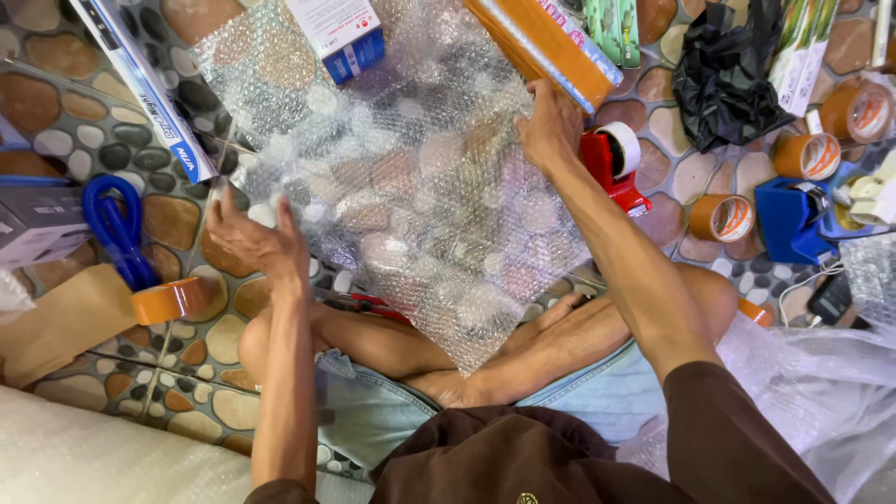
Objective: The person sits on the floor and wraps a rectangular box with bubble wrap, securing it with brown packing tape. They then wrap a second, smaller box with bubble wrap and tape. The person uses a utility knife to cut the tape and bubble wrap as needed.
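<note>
Your left hand (250,238) pinches the near-left edge of the bubble wrap (401,177), your right hand (551,126) presses its far-right edge beside the red tape dispenser (611,163); keep the sheet taut and flat; the blue-and-white box (341,35) sits at its far edge

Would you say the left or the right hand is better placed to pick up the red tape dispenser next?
Probably the right hand: it rests on the bubble wrap sheet's far edge, right beside the red tape dispenser. The left hand holds the opposite edge, across the sheet.
</note>
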